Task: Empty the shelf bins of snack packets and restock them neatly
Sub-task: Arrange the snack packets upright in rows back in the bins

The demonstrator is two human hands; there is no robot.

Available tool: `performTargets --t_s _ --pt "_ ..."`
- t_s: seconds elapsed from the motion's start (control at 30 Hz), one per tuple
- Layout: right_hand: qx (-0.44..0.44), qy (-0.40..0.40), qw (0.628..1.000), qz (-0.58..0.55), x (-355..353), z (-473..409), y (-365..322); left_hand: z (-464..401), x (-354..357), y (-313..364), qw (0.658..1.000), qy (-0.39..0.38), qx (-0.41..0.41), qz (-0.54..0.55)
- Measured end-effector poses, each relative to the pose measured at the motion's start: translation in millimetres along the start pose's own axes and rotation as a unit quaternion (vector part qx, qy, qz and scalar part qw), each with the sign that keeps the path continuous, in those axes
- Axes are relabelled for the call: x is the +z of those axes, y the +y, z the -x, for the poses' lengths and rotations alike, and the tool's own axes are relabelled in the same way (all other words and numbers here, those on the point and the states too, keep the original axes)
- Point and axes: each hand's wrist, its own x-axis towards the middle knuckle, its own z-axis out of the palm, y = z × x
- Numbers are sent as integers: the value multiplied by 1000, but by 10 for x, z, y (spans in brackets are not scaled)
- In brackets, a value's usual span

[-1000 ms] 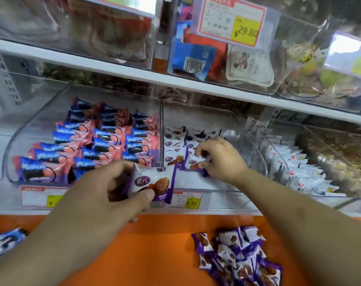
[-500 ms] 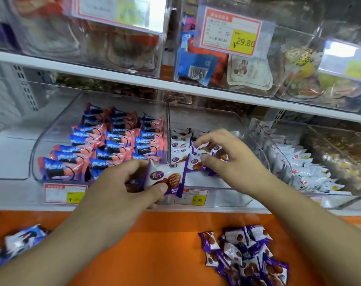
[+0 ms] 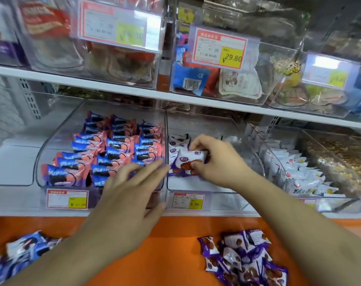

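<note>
White shelf (image 3: 14, 166), clear bins (image 3: 57, 141), orange ledge (image 3: 175, 244), loose packets (image 3: 243, 259)

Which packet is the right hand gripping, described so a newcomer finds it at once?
Start at the lower shelf's clear middle bin, right of the bin of pink-and-blue packets. The white-and-purple packet sits atop the row there, pinched by the right hand. Unlike its neighbours lying flat, it is raised and tilted.

The red-bordered price tag (image 3: 220, 50) on the upper middle bin reads "¥29.80" on its yellow patch. The small price tag (image 3: 188, 200) on the front of the purple-packet bin reads "9.90". The other tags' figures are blurred; one seems to begin with "¥".
</note>
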Motion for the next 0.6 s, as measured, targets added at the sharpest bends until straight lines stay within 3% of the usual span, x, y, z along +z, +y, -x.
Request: performTargets --t_s 0.2,0.37,0.6 --pt "-58 -85 990 92 547 -346 217 -32 97 -71 999 -2 20 -37" --pt "-131 -26 978 159 670 -483 265 -45 199 -182 998 33 40 -29" --pt "-117 -6 981 154 700 -499 282 -56 271 -237 996 60 59 -28"
